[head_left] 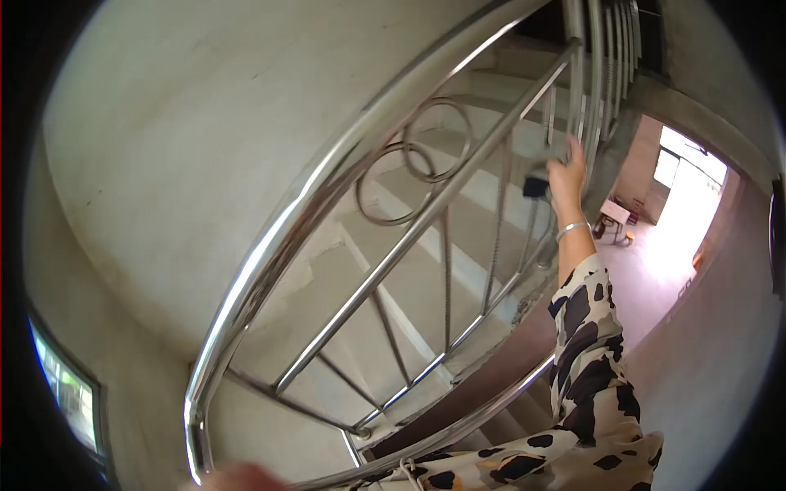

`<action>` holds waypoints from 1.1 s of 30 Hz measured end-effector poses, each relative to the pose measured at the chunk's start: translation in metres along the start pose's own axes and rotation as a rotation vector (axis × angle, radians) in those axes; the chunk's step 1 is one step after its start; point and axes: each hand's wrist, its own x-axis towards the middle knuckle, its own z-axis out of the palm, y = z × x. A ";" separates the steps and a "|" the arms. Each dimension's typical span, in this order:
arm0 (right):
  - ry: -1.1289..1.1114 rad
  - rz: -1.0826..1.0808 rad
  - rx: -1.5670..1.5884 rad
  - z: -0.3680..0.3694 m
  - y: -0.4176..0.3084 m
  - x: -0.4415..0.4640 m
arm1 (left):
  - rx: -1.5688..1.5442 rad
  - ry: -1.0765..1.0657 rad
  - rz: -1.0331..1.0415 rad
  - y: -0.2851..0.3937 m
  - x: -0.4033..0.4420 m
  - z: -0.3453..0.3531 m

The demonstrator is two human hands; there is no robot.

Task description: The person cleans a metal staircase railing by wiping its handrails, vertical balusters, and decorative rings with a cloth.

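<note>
My right hand (566,178) is raised at the right of the view, beside the upright bars of a metal stair railing (577,74). One finger points up and the others are curled. A small dark object (536,187) shows just left of the curled fingers; what it is, and how they grip it, is unclear. A silver bangle (572,229) circles the wrist, above a spotted sleeve (585,352). Only a blurred part of my left hand (239,477) shows at the bottom edge, by the lower end of the curved handrail (282,217); its fingers cannot be made out.
Pale stairs (467,217) lie behind the railing, with metal rings (395,183) set in it. A plain wall (188,106) rises at the left, above a window (74,397). Down at the right, a bright doorway (688,196) opens beyond a small table (615,212).
</note>
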 end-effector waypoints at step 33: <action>-0.513 -0.750 -0.522 0.017 -0.079 0.116 | 1.542 0.570 -0.941 -0.033 0.007 -0.160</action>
